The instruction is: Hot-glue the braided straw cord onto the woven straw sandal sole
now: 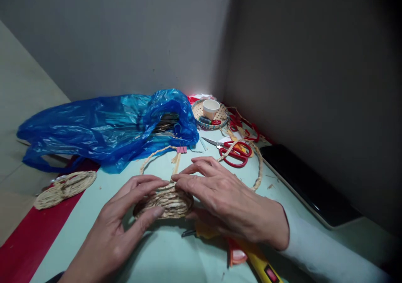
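A small coiled straw basket sits on the pale green table in front of me. My left hand wraps its near left side, thumb against the wall and fingers on the rim. My right hand lies over the right rim, fingertips meeting the left hand's at the top. A braided straw cord loops away from the basket, with a pink clip on it.
A blue plastic bag lies at the back left, red scissors and a woven tray with a white cup at the back right. A yellow glue gun lies under my right wrist, a dark tablet at right, coiled straw pieces at left.
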Tool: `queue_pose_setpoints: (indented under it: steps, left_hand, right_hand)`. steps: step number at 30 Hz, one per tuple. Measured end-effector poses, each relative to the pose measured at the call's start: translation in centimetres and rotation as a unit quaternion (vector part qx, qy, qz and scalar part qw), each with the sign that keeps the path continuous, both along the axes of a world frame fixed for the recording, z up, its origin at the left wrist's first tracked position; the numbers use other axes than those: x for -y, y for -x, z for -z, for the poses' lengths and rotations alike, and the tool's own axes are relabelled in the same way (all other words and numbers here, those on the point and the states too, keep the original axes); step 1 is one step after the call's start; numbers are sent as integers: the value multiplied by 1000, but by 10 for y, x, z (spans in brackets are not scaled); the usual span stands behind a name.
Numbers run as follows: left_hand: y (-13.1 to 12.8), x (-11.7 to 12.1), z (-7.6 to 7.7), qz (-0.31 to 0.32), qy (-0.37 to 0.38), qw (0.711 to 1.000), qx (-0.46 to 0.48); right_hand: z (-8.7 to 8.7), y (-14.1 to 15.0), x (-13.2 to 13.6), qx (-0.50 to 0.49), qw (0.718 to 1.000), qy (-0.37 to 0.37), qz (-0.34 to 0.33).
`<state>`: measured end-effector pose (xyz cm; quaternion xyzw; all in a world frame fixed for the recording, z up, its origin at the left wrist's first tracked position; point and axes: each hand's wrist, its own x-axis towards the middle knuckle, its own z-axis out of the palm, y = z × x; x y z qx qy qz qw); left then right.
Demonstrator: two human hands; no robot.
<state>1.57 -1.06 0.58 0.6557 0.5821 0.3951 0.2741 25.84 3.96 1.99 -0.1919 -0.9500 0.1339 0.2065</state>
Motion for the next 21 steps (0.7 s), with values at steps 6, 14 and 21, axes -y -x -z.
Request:
queue_pose_setpoints:
  steps: [6,14,21]
  left_hand:
    - [19,-12,1,-168,66,958,224]
    - [20,-25,8,-111,148,913,363]
    - [0,-17,2,-33,193,913,357]
  right_hand:
    - [1,-5,-11,-95,989,115,18]
    - [-16,-10,-28,-120,970,210,4]
    - [-31,4,-41,-63,980,167,-87]
